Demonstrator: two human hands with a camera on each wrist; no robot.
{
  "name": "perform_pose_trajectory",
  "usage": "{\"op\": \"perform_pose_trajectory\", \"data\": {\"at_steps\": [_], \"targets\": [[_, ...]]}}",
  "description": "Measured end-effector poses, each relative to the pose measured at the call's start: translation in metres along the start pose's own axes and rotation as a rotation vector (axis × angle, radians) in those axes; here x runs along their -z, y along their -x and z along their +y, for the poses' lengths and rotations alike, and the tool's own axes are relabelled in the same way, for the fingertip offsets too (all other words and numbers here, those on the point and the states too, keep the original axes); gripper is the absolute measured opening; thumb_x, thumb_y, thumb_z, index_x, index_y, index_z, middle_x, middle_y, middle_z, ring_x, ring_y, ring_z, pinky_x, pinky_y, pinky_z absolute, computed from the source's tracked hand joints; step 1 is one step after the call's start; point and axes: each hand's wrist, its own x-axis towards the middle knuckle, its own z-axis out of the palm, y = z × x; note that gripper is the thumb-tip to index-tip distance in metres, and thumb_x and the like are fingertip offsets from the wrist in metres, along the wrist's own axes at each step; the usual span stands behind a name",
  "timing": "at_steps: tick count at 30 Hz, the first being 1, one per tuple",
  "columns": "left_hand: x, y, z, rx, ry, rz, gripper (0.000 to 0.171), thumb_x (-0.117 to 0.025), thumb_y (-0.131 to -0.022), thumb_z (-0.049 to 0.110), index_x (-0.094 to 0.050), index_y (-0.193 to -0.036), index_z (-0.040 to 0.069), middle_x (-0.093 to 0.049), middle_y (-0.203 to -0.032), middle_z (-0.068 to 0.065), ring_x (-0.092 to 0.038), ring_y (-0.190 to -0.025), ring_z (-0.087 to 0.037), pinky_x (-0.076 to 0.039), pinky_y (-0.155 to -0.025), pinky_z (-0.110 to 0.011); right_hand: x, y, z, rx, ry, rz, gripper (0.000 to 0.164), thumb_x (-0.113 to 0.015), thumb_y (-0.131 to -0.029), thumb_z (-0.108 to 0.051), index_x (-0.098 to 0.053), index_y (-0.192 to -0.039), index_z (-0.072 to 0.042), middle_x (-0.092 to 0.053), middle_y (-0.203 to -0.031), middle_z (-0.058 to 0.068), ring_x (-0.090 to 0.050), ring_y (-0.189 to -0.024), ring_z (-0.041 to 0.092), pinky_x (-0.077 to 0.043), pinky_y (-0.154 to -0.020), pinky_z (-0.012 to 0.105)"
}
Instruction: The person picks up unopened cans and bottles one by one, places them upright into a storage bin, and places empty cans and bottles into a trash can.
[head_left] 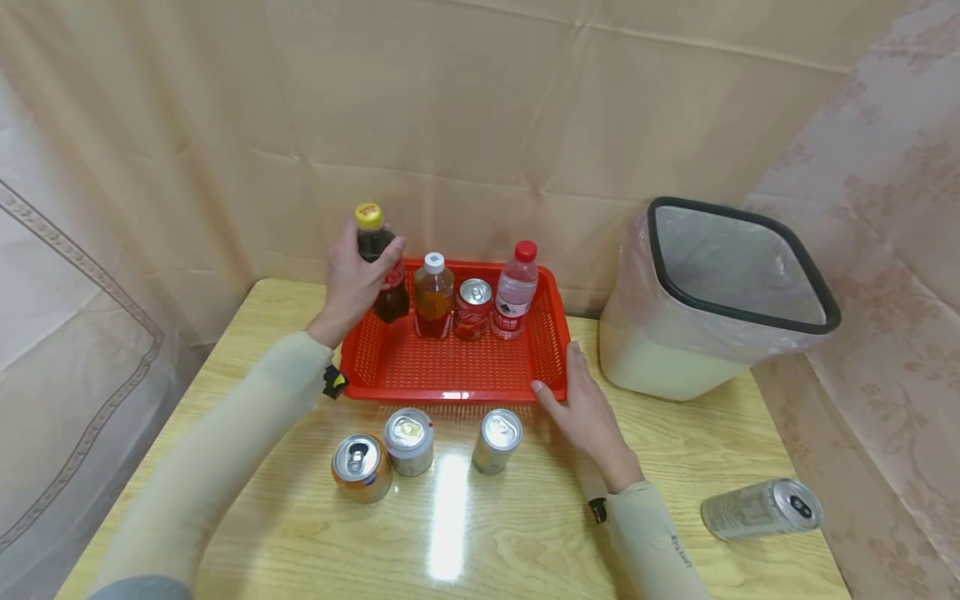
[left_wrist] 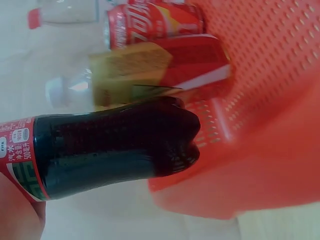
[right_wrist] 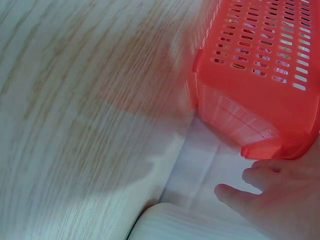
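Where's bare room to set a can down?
Free: front half of the red basket; tabletop on the near side of the three standing cans; tabletop between right hand, bin and rightmost can. Crowded: the basket's back, where the left hand grips a cola bottle beside two bottles and a red can.

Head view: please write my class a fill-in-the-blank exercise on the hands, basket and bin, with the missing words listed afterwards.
The left hand holds a bottle whose cap is coloured ____.
The basket that the right hand touches is coloured ____.
In it, a can stands between two ____.
The bin is rimmed in ____.
Missing words: yellow; red; bottles; black.
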Motion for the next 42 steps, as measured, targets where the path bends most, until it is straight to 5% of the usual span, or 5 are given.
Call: {"op": "perform_pose_trajectory", "data": {"at_steps": [12,23,28,35,42], "targets": [[0.001,-0.007,-0.018,0.061,-0.035,-0.084,0.051,-0.071,-0.099,0.032,-0.052,-0.132,-0.001,-0.062,-0.125,-0.02,-0.059,-0.115,-0.035,-0.046,-0.107,-0.053,0.0,0.001,-0.001,-0.002,-0.003,0.001,0.101,-0.052,-0.101,-0.063,-0.007,-0.164,0.002,-0.007,-0.172,0.019,-0.015,-0.157,0.039,-0.023,-0.123,0.056],[0.005,-0.009,-0.029,0.123,-0.083,-0.322,0.049,-0.066,-0.103,0.033,-0.049,-0.135,0.0,-0.06,-0.129,-0.021,-0.057,-0.122,-0.036,-0.043,-0.111,-0.054,0.001,0.0,-0.003,0.0,-0.009,-0.009,0.102,-0.051,-0.101,-0.064,-0.006,-0.164,0.001,-0.007,-0.172,0.019,-0.015,-0.157,0.039,-0.023,-0.123,0.056],[0.01,-0.013,-0.029,0.161,-0.085,-0.403,0.055,-0.066,-0.103,0.034,-0.047,-0.142,0.0,-0.057,-0.139,-0.022,-0.053,-0.131,-0.038,-0.039,-0.115,-0.056,0.001,0.0,-0.004,0.008,-0.006,-0.006,0.102,-0.051,-0.101,-0.064,-0.006,-0.164,0.001,-0.007,-0.172,0.019,-0.016,-0.156,0.04,-0.023,-0.123,0.056],[0.015,-0.023,-0.027,0.117,-0.145,-0.448,0.051,-0.067,-0.102,0.027,-0.052,-0.14,-0.004,-0.057,-0.139,-0.024,-0.054,-0.131,-0.039,-0.04,-0.113,-0.055,0.001,0.0,-0.002,-0.007,-0.007,-0.015,0.099,-0.054,-0.102,-0.059,-0.005,-0.165,0.001,-0.006,-0.172,0.018,-0.014,-0.157,0.038,-0.023,-0.123,0.056],[0.011,-0.022,-0.022,0.2,-0.191,-0.497,0.051,-0.065,-0.103,0.033,-0.047,-0.139,0.002,-0.056,-0.134,-0.02,-0.054,-0.125,-0.037,-0.042,-0.111,-0.058,0.0,0.001,0.0,-0.007,-0.004,-0.001,0.101,-0.052,-0.101,-0.063,-0.005,-0.165,0.0,-0.007,-0.172,0.019,-0.016,-0.156,0.04,-0.024,-0.123,0.056]]}}
